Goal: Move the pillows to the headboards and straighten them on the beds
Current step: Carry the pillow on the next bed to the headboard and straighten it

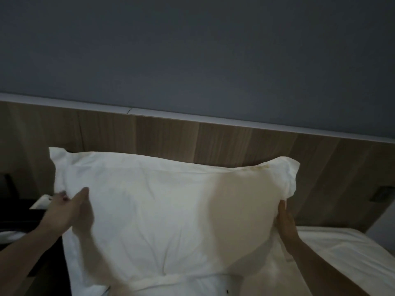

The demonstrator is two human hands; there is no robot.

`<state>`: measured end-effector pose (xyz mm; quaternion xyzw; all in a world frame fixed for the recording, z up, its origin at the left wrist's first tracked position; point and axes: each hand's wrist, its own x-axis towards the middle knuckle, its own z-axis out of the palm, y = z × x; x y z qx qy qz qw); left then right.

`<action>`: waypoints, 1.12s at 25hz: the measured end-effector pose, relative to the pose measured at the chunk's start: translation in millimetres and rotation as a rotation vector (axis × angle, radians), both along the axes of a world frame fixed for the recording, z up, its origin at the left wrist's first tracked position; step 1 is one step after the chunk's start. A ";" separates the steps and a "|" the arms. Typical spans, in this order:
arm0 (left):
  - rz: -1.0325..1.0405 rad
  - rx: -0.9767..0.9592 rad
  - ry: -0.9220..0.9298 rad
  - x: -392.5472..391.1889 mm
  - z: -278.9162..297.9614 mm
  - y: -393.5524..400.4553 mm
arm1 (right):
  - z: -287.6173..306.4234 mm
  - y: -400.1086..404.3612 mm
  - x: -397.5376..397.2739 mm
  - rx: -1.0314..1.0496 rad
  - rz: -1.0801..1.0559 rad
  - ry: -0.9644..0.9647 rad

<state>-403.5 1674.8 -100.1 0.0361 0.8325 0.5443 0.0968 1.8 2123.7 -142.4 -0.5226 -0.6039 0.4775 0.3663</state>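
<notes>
Wall [192, 50], grey-blue and plain, fills the upper half of the view. Below it runs the wooden headboard [235, 144], capped by a pale strip along its top edge. The white pillow [166, 210] stands nearly upright in front of the headboard, its flanged top edge level with the lower part of the wood, its bottom edge meeting the white bed [333, 248] beneath. A faint yellowish mark shows near the pillow's upper right corner. The bed's sheet stretches away to the right, lightly creased.

The left hand [66, 210] grips the pillow's left edge, thumb laid across the front of the fabric and the other fingers curled behind the flange; it is blurred. The right hand [285, 221] holds the pillow's right side, thumb pointing up along the front, while the other fingers are hidden behind the pillow. Both forearms are bare. At the far left a dark piece of furniture [12, 212] sits beside the bed, and a small dark wall plate [382, 194] is set into the headboard at the right.
</notes>
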 end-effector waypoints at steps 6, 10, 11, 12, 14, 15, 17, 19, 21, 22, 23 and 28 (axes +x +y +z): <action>-0.014 -0.132 0.125 5.0 4.2 10.2 | 14.8 -21.1 -5.7 0.066 -0.094 0.032; 0.066 -0.104 0.231 1.1 24.6 15.6 | 17.6 -27.3 -2.6 0.228 -0.199 0.019; 0.057 -0.143 0.238 -0.3 23.7 16.0 | 13.3 -28.9 -2.3 0.229 -0.210 -0.001; 0.038 -0.207 0.235 -0.8 21.9 17.0 | 7.1 -29.8 -1.1 0.201 -0.198 -0.042; 0.020 -0.288 0.194 -3.9 13.7 17.3 | -8.6 -27.4 4.7 0.085 -0.137 -0.116; 0.017 -0.288 0.166 -4.0 11.9 16.2 | -11.3 -25.3 8.1 0.033 -0.121 -0.119; 0.046 -0.239 0.195 -4.4 17.6 15.2 | 3.8 -23.0 8.4 0.070 -0.144 -0.062; 0.104 -0.144 0.406 -2.7 30.9 15.4 | 33.1 -18.1 4.6 0.307 -0.217 0.033; 0.082 -0.148 0.676 -0.6 47.3 22.4 | 65.8 -9.3 -7.9 0.619 -0.197 -0.039; 0.029 -0.200 0.762 -0.2 55.5 30.0 | 85.2 -7.0 -19.2 0.741 -0.126 -0.159; -0.046 -0.267 0.803 -1.7 62.4 39.9 | 102.8 -4.6 -32.3 0.810 -0.035 -0.305; -0.454 -0.703 0.730 -4.7 77.4 75.5 | 154.8 -1.7 -90.8 0.582 0.503 -0.982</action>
